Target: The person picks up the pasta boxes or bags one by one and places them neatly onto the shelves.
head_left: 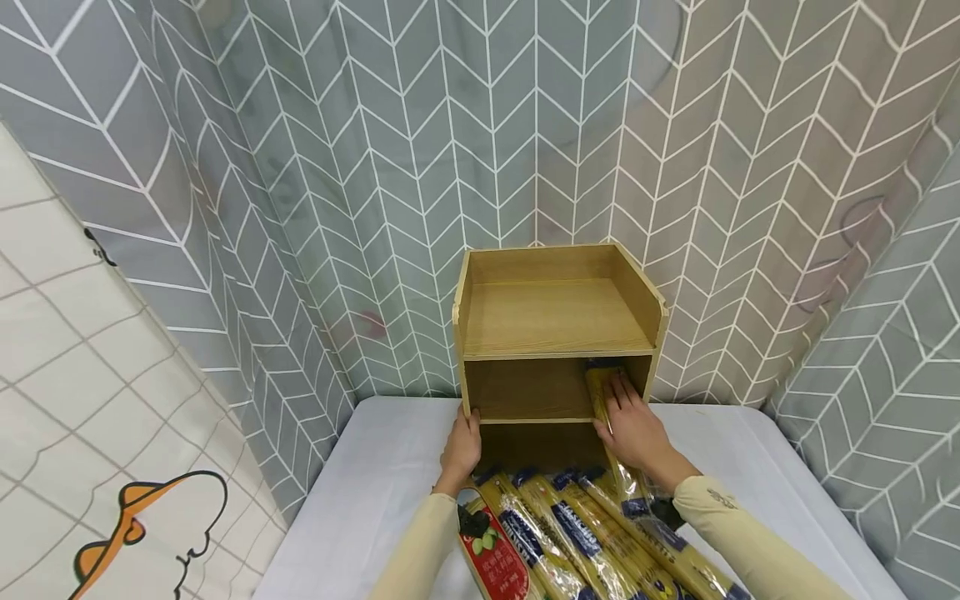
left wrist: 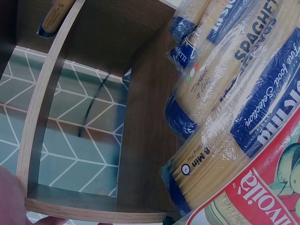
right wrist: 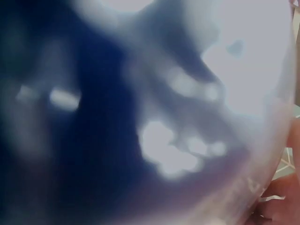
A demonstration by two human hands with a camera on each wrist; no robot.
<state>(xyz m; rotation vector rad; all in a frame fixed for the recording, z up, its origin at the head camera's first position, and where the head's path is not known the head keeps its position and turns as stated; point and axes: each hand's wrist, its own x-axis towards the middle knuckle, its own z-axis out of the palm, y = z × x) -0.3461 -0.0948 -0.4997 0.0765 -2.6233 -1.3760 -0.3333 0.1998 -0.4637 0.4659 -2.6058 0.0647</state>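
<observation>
A wooden shelf (head_left: 558,321) stands on the table, an open tray on top and two compartments below. My left hand (head_left: 461,450) grips the edge of its left side panel, near the middle board. In the left wrist view, fingertips show at the lower left by the panel's edge. My right hand (head_left: 636,429) holds a pack of spaghetti (head_left: 600,392), thumb on one side and fingers along the top. The pack's far end is inside the upper compartment, at its right; the near end slopes out toward me. The right wrist view is mostly filled by blurred, shiny blue wrapping (right wrist: 103,117).
Several spaghetti packs (head_left: 577,525) lie fanned out before the lower compartment. A red pack (head_left: 495,554) with green olives printed on it lies to their left, by my left forearm. The white tabletop (head_left: 375,483) runs back to a patterned curtain (head_left: 420,167).
</observation>
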